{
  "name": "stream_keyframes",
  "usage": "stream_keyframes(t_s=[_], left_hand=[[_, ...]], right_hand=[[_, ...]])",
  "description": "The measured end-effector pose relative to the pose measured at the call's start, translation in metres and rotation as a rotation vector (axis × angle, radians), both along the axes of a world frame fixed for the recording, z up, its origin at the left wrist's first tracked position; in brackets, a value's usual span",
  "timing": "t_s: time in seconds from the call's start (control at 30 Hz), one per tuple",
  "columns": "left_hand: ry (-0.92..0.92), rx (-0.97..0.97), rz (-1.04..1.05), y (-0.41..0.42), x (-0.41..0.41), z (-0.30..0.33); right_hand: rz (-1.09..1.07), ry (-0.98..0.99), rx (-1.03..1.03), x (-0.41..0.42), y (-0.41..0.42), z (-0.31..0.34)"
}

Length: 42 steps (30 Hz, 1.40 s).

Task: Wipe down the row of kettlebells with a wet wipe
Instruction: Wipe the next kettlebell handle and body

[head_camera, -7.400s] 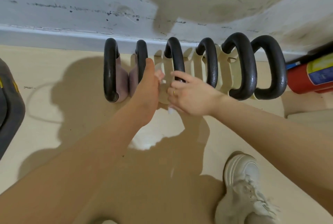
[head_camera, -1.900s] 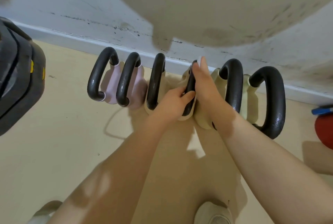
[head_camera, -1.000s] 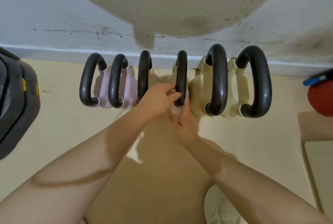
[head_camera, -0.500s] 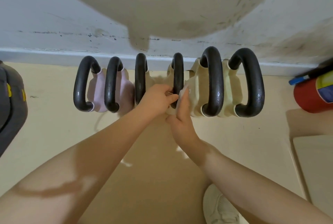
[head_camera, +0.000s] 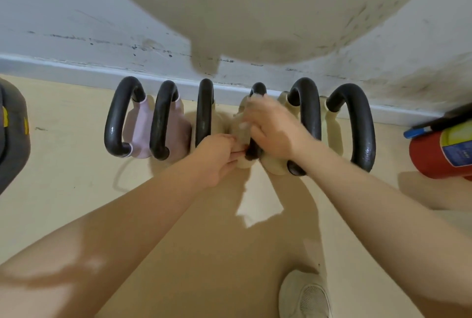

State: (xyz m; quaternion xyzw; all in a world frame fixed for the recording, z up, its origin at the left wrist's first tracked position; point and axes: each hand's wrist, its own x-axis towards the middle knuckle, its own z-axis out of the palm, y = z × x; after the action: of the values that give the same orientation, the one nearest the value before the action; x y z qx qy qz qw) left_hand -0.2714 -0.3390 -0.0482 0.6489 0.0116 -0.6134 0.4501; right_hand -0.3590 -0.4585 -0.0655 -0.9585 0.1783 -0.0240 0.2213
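Note:
Several kettlebells with black handles stand in a row along the wall: two pink ones (head_camera: 140, 131) at the left, cream ones (head_camera: 332, 126) further right. My right hand (head_camera: 273, 128) is wrapped over the handle of the fourth kettlebell (head_camera: 258, 89), and a pale, blurred wet wipe (head_camera: 244, 123) shows under its fingers. My left hand (head_camera: 217, 156) holds the near end of that same handle, fingers curled at its base. The fourth kettlebell's body is mostly hidden by both hands.
A red fire extinguisher (head_camera: 441, 151) lies on the floor at the right. A dark grey object (head_camera: 12, 136) sits at the left edge. A white shoe (head_camera: 304, 294) is at the bottom. The wall's skirting (head_camera: 63, 67) runs just behind the kettlebells.
My right hand has moved from the near side of the fourth kettlebell up over its handle with the wipe. My left hand has stayed at the handle's near end.

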Motion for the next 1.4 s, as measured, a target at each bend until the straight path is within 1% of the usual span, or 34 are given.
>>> stream_keyframes(t_s=[0.03,0.1,0.17,0.23,0.3,0.37,0.4,0.47,0.53,0.6,0.63,0.67,0.73,0.77,0.87,0.9,1.0,1.07,1.1,1.2,1.27,1.3,1.4], left_hand=[[-0.008,-0.01,-0.017,0.001,0.002,0.004],[-0.104,-0.053,-0.059,-0.002,0.01,0.013],[-0.203,-0.098,-0.068,-0.008,0.021,0.025],[-0.347,-0.102,-0.14,-0.01,0.032,0.03],[-0.43,-0.122,-0.15,-0.009,0.036,0.028],[-0.458,-0.155,-0.092,-0.005,0.032,0.029],[-0.461,-0.175,-0.072,-0.003,0.029,0.028],[-0.447,-0.22,-0.072,0.0,0.026,0.026],[-0.428,-0.254,-0.064,0.002,0.026,0.027],[-0.412,-0.295,-0.016,0.004,0.027,0.028],[-0.43,-0.32,0.01,0.005,0.028,0.028],[-0.459,-0.347,0.033,0.007,0.028,0.029],[-0.503,-0.384,0.058,0.008,0.029,0.029],[-0.517,-0.387,0.06,0.008,0.029,0.028],[-0.589,-0.37,0.035,0.007,0.028,0.026],[-0.621,-0.368,0.018,0.006,0.028,0.025],[-0.701,-0.385,-0.03,0.006,0.023,0.026],[-0.732,-0.409,-0.029,0.004,0.02,0.031],[-0.741,-0.418,-0.023,0.003,0.019,0.032],[-0.764,-0.415,-0.025,0.001,0.021,0.035],[-0.779,-0.412,-0.041,0.003,0.021,0.034],[-0.785,-0.415,-0.044,0.005,0.02,0.033],[-0.828,-0.45,-0.026,0.01,0.018,0.033]], right_hand=[[-0.007,0.019,-0.039,0.008,-0.012,0.001],[0.006,0.092,-0.148,0.024,-0.022,0.001],[0.118,0.188,-0.231,0.034,-0.023,-0.004],[0.259,0.258,-0.308,0.036,-0.021,-0.001],[0.292,0.261,-0.369,0.034,-0.028,0.004],[0.254,0.249,-0.457,0.033,-0.034,0.004],[0.243,0.26,-0.456,0.035,-0.035,0.001],[0.253,0.326,-0.378,0.041,-0.027,0.001],[0.32,0.44,-0.35,0.044,-0.021,0.007],[0.411,0.504,-0.438,0.042,-0.027,0.013],[0.419,0.493,-0.493,0.04,-0.032,0.015],[0.383,0.46,-0.533,0.039,-0.035,0.014],[0.287,0.431,-0.533,0.04,-0.026,0.012],[0.307,0.462,-0.511,0.041,-0.018,0.009],[0.472,0.594,-0.568,0.036,0.002,0.008],[0.478,0.607,-0.575,0.033,0.0,0.012],[0.406,0.547,-0.611,0.026,-0.002,0.015],[0.371,0.501,-0.712,0.019,0.018,0.001],[0.338,0.457,-0.78,0.013,0.031,-0.007],[0.23,0.297,-0.82,-0.007,0.049,-0.032],[0.195,0.309,-0.919,-0.019,0.058,-0.044],[0.217,0.341,-0.953,-0.026,0.063,-0.05],[0.388,0.448,-0.98,-0.04,0.069,-0.065]])
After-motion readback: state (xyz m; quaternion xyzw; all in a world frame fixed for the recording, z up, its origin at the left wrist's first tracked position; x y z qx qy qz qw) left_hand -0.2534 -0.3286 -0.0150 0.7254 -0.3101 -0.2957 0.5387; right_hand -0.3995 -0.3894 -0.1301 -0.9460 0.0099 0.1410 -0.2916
